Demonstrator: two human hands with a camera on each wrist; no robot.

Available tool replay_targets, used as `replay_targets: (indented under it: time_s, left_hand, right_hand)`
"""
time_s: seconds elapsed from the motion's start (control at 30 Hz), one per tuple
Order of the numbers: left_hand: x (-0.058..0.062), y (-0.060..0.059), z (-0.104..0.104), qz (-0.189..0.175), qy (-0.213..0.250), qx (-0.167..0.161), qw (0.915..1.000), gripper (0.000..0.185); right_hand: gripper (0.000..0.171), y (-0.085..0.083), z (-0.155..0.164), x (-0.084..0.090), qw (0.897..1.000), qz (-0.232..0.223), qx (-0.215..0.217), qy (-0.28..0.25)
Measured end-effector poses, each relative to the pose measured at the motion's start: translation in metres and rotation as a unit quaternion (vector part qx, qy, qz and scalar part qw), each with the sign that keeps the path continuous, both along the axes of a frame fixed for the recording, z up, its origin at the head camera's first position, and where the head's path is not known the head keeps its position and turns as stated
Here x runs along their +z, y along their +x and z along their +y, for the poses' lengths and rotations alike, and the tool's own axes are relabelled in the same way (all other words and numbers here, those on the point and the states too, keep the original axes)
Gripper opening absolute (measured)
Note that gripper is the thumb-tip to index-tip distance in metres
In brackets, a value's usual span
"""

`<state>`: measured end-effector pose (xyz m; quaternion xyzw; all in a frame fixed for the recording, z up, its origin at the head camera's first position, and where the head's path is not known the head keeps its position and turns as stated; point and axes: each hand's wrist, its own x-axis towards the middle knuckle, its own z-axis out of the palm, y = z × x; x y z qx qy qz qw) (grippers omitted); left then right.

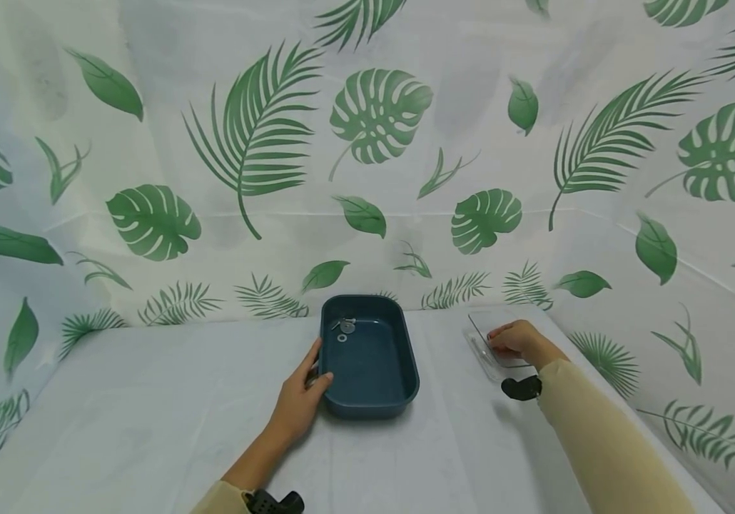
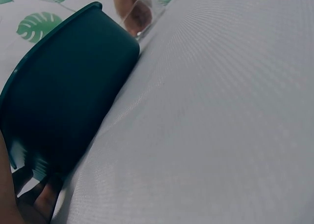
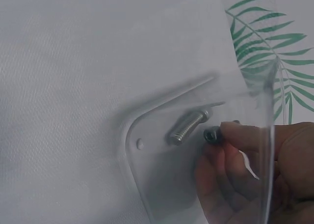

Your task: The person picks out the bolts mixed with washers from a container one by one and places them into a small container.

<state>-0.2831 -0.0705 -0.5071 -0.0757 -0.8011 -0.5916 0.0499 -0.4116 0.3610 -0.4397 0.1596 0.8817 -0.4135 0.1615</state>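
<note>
Nearest us, our left hand [image 1: 298, 401] holds the left side of the blue tub [image 1: 367, 355], thumb hooked over the rim and fingers against the outer wall. The tub sits about mid-tabletop, its long axis running away from us. At its far end lie a few small metal parts [image 1: 344, 327]; what they are is too small to tell.

Further right, toward the tabletop's far right corner, our right hand [image 1: 514, 338] reaches into a clear tray [image 1: 482, 350]. The right wrist view shows its fingertips [image 3: 230, 135] pinching a small dark nut [image 3: 212, 134]. Just beside the nut, on the side away from the hand, lies a steel bolt [image 3: 189, 126] on the tray floor, its long axis pointing at the fingertips, its near end close to or touching the nut. The right hand is far nearer the bolt; the left hand is well apart, across the tub.

The tabletop [image 1: 149, 400] is white; leaf-print sheeting [image 1: 258, 135] walls it in.
</note>
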Motion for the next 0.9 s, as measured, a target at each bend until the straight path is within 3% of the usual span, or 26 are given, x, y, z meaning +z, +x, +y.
replay_targets:
  time_s: [0.3,0.57,0.9]
  left_hand:
    - [-0.001,0.0,0.0,0.003,0.003,0.0,1.0,0.066]
    - [-0.002,0.0,0.001,0.007,0.005,-0.003,1.0,0.066]
    - [-0.001,0.001,0.0,0.006,-0.005,-0.001,1.0,0.066]
  right_hand:
    - [0.022,-0.004,-0.001,-0.005,1.0,-0.006,-0.017,0.005]
    - [0.031,0.002,-0.003,0.002,1.0,0.001,-0.017,0.011]
    - [0.041,0.017,-0.023,0.035,0.995,0.078,0.059,0.0]
